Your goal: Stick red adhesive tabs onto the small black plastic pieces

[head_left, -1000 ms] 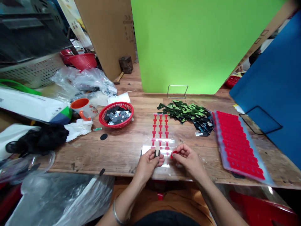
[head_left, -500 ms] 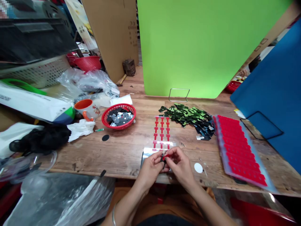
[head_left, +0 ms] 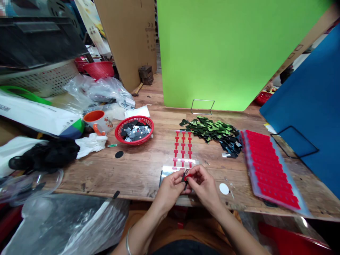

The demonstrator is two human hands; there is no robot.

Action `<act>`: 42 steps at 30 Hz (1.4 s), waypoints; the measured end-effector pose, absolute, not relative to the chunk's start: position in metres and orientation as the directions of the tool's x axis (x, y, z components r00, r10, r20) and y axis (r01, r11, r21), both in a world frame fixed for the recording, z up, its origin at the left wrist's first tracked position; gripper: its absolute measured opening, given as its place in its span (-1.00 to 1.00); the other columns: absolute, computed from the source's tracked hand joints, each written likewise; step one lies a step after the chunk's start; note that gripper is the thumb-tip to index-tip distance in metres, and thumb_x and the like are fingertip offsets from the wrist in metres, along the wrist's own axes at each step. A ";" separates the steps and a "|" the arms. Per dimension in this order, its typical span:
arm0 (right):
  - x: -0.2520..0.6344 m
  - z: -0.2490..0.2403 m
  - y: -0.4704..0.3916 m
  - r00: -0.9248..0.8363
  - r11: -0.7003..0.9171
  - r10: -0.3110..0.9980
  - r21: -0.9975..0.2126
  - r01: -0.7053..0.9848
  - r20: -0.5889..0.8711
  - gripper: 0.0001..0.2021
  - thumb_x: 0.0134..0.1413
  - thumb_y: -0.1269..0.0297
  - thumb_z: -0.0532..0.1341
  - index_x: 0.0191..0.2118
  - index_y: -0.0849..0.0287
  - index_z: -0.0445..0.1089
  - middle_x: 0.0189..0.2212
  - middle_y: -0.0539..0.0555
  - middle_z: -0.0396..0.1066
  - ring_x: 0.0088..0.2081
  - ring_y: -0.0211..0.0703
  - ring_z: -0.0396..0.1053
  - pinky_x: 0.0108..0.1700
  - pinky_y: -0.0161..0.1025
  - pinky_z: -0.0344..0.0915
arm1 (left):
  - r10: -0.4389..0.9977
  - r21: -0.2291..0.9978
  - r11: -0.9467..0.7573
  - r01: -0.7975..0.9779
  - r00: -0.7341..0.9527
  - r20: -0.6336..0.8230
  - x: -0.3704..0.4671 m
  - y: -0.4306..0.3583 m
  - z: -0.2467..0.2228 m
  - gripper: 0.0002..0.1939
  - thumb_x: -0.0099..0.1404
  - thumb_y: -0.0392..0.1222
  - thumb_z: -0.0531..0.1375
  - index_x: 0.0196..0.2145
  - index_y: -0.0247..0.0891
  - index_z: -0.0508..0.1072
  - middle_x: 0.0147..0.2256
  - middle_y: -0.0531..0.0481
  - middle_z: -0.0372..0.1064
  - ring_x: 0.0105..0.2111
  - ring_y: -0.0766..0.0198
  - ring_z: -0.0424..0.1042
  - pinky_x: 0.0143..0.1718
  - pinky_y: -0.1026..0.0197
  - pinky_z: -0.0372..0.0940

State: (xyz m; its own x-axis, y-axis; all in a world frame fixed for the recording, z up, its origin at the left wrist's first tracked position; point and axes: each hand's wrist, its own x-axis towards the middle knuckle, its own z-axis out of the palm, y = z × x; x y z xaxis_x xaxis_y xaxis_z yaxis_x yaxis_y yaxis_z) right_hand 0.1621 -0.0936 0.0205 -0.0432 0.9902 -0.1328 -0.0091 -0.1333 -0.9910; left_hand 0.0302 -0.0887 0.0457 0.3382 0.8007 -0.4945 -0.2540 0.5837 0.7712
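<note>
Near the table's front edge, my left hand point(head_left: 170, 187) has its fingers closed on a small black piece point(head_left: 183, 180). My right hand point(head_left: 204, 184) pinches a small red piece point(head_left: 188, 176) against it, and the fingertips of both hands meet. Just beyond them lies a clear sheet with rows of red T-shaped stickers point(head_left: 183, 153). A silvery strip point(head_left: 170, 170) shows beside my left hand. Farther back is a heap of black and green pieces point(head_left: 212, 129). To the left, a red basket point(head_left: 147, 139) holds black and grey pieces.
Stacked red sheets point(head_left: 273, 170) lie at the right, with a white disc point(head_left: 224, 188) nearer. An orange and white mug point(head_left: 102, 122), black cloth point(head_left: 47, 156) and plastic bags are at the left. Green point(head_left: 212, 53) and blue boards point(head_left: 305, 106) stand behind.
</note>
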 end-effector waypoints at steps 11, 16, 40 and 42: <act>0.161 0.021 -0.096 -0.026 -0.106 0.994 -0.993 0.050 -0.108 -0.90 0.05 0.28 0.17 -0.35 0.15 0.22 -0.44 0.00 0.30 -0.47 -0.27 0.28 -0.45 -0.35 0.28 | 0.807 0.775 0.576 -0.259 0.328 -0.491 0.030 -0.091 0.046 -0.50 0.07 -0.31 0.24 0.01 -0.30 0.37 -0.15 -0.13 0.46 -0.23 0.15 0.47 -0.26 0.21 0.37; 0.160 0.020 -0.100 -0.028 -0.089 0.995 -0.994 0.058 -0.091 -0.92 0.09 0.28 0.14 -0.32 0.13 0.22 -0.40 0.03 0.30 -0.44 -0.24 0.31 -0.51 -0.36 0.33 | 0.823 0.787 0.557 -0.266 0.300 -0.482 0.031 -0.092 0.046 -0.54 0.09 -0.26 0.25 -0.01 -0.30 0.39 -0.12 -0.13 0.45 -0.20 0.13 0.45 -0.25 0.19 0.38; 0.167 0.043 -0.093 0.034 0.062 0.997 -0.955 0.291 0.075 -0.93 0.10 0.33 0.10 -0.35 0.15 0.31 -0.14 0.16 0.20 -0.30 -0.17 0.31 -0.43 -0.29 0.31 | 0.864 0.842 0.494 -0.216 0.233 -0.447 0.036 -0.093 0.045 -0.52 0.12 -0.15 0.25 -0.01 -0.38 0.37 -0.32 -0.11 0.51 -0.42 0.21 0.49 -0.39 0.23 0.39; 0.167 0.043 -0.093 0.025 0.076 0.996 -0.950 0.304 0.088 -0.93 0.10 0.34 0.10 -0.35 0.15 0.31 -0.17 0.15 0.21 -0.32 -0.18 0.31 -0.44 -0.31 0.29 | 0.862 0.843 0.493 -0.212 0.245 -0.443 0.036 -0.093 0.044 -0.53 0.13 -0.16 0.24 -0.01 -0.38 0.37 -0.31 -0.11 0.51 -0.41 0.22 0.49 -0.38 0.23 0.39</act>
